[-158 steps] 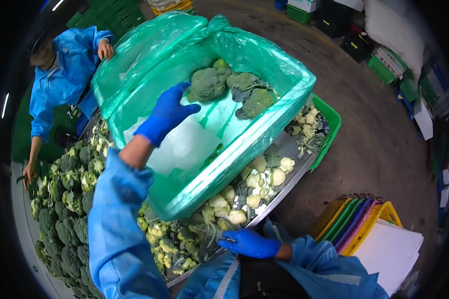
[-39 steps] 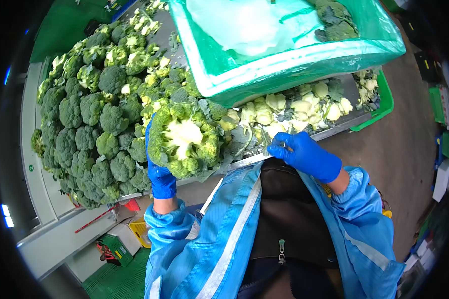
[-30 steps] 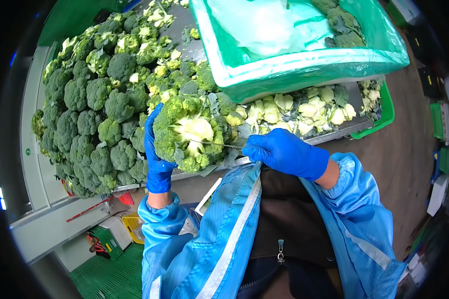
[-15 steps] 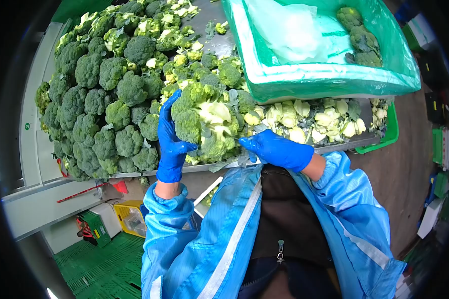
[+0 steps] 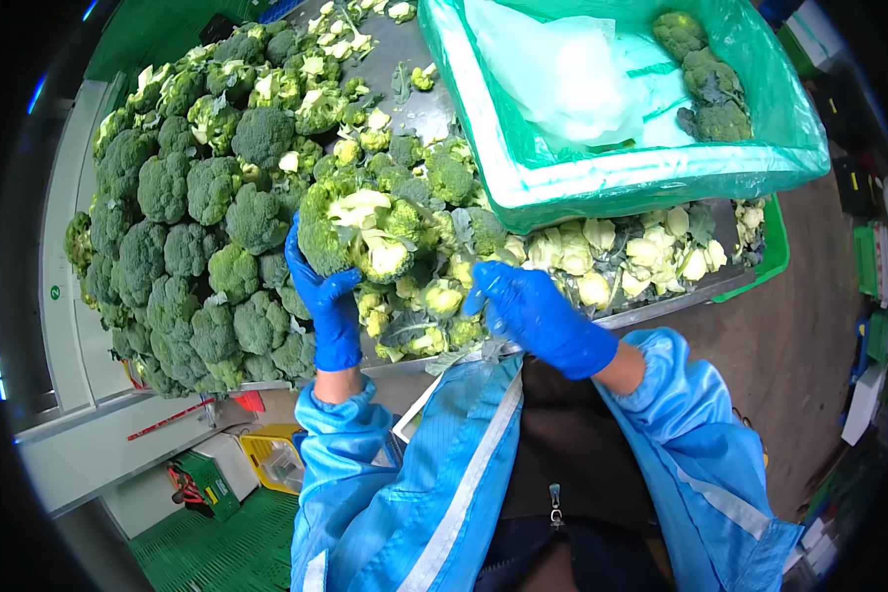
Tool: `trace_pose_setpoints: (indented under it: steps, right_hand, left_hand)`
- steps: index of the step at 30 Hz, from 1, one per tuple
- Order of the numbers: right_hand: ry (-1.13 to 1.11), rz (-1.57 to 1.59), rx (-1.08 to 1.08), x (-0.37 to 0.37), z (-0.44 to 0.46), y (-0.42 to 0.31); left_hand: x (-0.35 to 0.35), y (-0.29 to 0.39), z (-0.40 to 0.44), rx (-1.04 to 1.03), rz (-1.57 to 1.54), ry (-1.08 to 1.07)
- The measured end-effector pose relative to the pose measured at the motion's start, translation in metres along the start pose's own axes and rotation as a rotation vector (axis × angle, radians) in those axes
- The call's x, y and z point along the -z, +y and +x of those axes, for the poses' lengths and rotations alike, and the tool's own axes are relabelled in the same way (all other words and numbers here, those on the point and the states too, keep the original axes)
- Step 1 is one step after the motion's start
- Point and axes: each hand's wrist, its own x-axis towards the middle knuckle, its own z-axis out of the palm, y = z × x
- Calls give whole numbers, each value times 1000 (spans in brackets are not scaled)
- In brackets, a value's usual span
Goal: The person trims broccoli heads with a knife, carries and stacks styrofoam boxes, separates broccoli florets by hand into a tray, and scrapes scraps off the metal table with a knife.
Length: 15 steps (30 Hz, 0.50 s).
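Observation:
A broccoli head (image 5: 350,232), its pale cut stem side facing me, rests in my blue-gloved left hand (image 5: 326,301), the fingers behind it and the thumb at its lower edge. To the right, my gloved right hand (image 5: 538,314) is closed over the table's near edge, apart from the broccoli; what it grips cannot be made out. Loose florets and trimmings (image 5: 429,306) lie between and beyond the hands. A large pile of broccoli heads (image 5: 187,247) covers the left of the table. Several more heads (image 5: 710,84) sit inside the green-lined crate (image 5: 651,168).
Pale stem pieces (image 5: 651,252) lie along the table's front edge, below the lined crate. A green tray (image 5: 775,252) stands beyond the table's right end. At the lower left are a yellow crate (image 5: 271,457) and green slatted flooring or crates (image 5: 222,543).
The broccoli in my left hand has moved slightly left and turned, and looks smaller. My right hand has drawn away from it. The view has shifted a little.

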Motion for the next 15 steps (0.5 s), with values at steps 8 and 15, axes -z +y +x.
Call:
trace_pose_setpoints:
  steps: [8, 15]
  right_hand:
    - [-8, 338, -238, -57, 11, 8]
    - [-106, 319, -261, -63, 10, 7]
  left_hand:
    - [-16, -4, -15, -295, 143, 182]
    - [-14, 3, -27, -566, 545, 128]
